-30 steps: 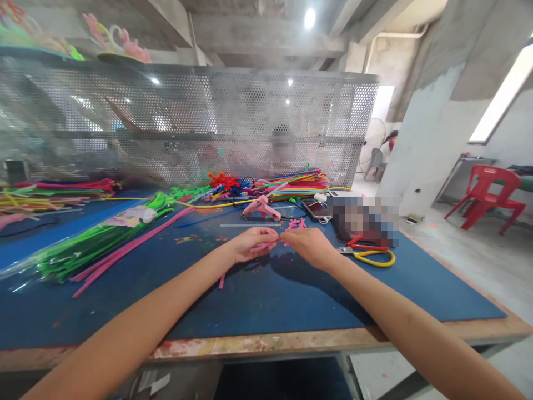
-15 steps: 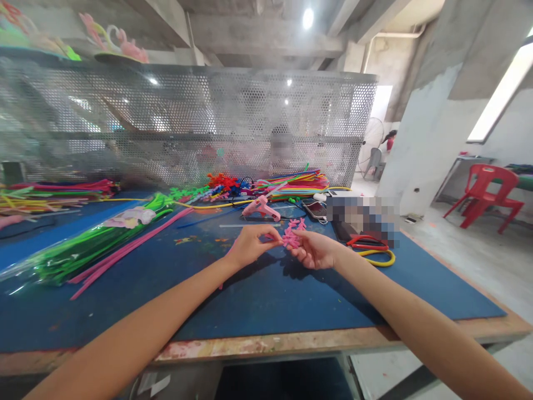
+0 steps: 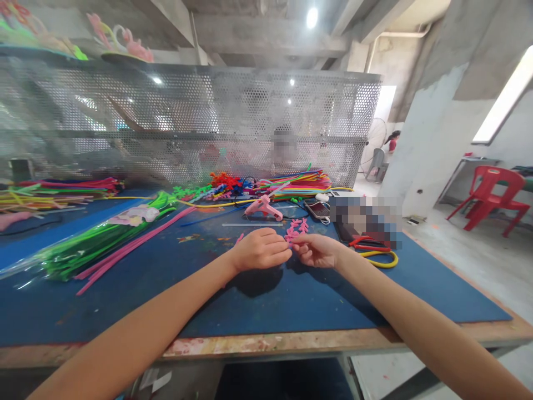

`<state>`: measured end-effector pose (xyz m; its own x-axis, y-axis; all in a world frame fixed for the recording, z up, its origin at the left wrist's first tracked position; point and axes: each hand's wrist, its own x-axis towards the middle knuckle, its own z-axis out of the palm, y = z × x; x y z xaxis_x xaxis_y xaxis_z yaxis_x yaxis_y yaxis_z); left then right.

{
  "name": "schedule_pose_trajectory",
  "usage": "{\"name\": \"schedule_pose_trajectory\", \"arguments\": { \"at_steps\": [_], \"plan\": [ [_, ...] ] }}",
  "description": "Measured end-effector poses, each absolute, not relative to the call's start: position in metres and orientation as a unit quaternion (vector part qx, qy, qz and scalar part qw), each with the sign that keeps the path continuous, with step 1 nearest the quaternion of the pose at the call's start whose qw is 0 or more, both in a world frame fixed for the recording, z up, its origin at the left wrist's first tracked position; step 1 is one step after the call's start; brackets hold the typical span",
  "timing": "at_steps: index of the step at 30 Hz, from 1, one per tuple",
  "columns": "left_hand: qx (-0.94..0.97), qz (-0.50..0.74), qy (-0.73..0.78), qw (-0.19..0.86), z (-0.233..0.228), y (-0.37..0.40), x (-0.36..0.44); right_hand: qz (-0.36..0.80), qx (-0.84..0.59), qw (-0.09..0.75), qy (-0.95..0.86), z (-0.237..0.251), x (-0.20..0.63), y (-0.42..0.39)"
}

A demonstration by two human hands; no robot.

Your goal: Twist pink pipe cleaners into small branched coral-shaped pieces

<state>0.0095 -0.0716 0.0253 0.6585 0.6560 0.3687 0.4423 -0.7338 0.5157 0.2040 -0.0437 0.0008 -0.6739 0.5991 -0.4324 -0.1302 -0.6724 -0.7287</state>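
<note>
Half a second ago the left hand showed its thumb and forefinger pinched together; now it has rolled over, back to the camera and fingers curled down, so whether it grasps anything cannot be told. A pink strip pokes out behind it. Just beside it, the right hand pinches the lower end of the branching pink piece, which stands above the fingertips, over the mat. This looks like a change of hold rather than a letting-go, with the handling of the piece unfinished. Beyond the right wrist lies a yellow handle; farther back sit the glue gun, then stems heaped against the screen, all seemingly unmoved.
</note>
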Motion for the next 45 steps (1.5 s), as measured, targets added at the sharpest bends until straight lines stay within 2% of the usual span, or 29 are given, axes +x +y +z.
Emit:
{"name": "schedule_pose_trajectory", "arguments": {
  "at_steps": [4, 7, 10, 12, 13, 15, 17, 19, 22, 25, 30, 32, 34, 36, 39, 42, 45],
  "plan": [
    [0.813, 0.381, 0.369, 0.241, 0.015, -0.063, 0.014, 0.701, -0.35, 0.355, -0.511, -0.002, 0.197, -0.048],
    [0.707, 0.428, 0.426, 0.368, 0.009, -0.055, 0.015, 0.469, -0.36, 0.43, -0.682, -0.003, 0.197, -0.049],
    [0.541, 0.39, 0.451, 0.593, 0.008, -0.05, 0.012, 0.2, -0.304, 0.386, -0.847, 0.0, 0.202, -0.051],
    [0.464, 0.343, 0.437, 0.69, 0.009, -0.05, 0.009, 0.102, -0.236, 0.329, -0.909, 0.003, 0.206, -0.052],
    [0.453, 0.331, 0.429, 0.708, 0.01, -0.05, 0.008, 0.09, -0.216, 0.319, -0.918, 0.003, 0.207, -0.053],
    [0.47, 0.353, 0.423, 0.69, 0.012, -0.051, 0.009, 0.128, -0.238, 0.365, -0.891, 0.003, 0.207, -0.052],
    [0.504, 0.413, 0.424, 0.629, 0.013, -0.052, 0.011, 0.241, -0.301, 0.447, -0.808, 0.001, 0.204, -0.048],
    [0.522, 0.462, 0.421, 0.58, 0.013, -0.052, 0.013, 0.387, -0.345, 0.489, -0.702, 0.001, 0.202, -0.044],
    [0.508, 0.487, 0.427, 0.568, 0.012, -0.053, 0.016, 0.534, -0.357, 0.478, -0.599, 0.004, 0.201, -0.041],
    [0.454, 0.504, 0.435, 0.592, 0.01, -0.056, 0.019, 0.562, -0.356, 0.461, -0.587, 0.007, 0.2, -0.045],
    [0.4, 0.51, 0.402, 0.648, 0.007, -0.067, 0.028, 0.545, -0.341, 0.418, -0.642, 0.0, 0.192, -0.054],
    [0.386, 0.485, 0.392, 0.68, 0.006, -0.069, 0.03, 0.514, -0.327, 0.429, -0.667, -0.002, 0.191, -0.054],
    [0.372, 0.462, 0.391, 0.704, 0.006, -0.07, 0.03, 0.415, -0.321, 0.457, -0.718, -0.002, 0.195, -0.053],
    [0.362, 0.448, 0.396, 0.716, 0.007, -0.068, 0.029, 0.265, -0.299, 0.462, -0.792, 0.002, 0.203, -0.051],
    [0.355, 0.424, 0.41, 0.725, 0.009, -0.065, 0.025, 0.08, -0.226, 0.394, -0.887, 0.007, 0.216, -0.045],
    [0.363, 0.397, 0.424, 0.729, 0.012, -0.063, 0.022, 0.0, -0.195, 0.335, -0.922, 0.009, 0.223, -0.04],
    [0.412, 0.396, 0.429, 0.7, 0.013, -0.06, 0.019, 0.013, -0.197, 0.305, -0.932, 0.007, 0.222, -0.039]
  ]
}}
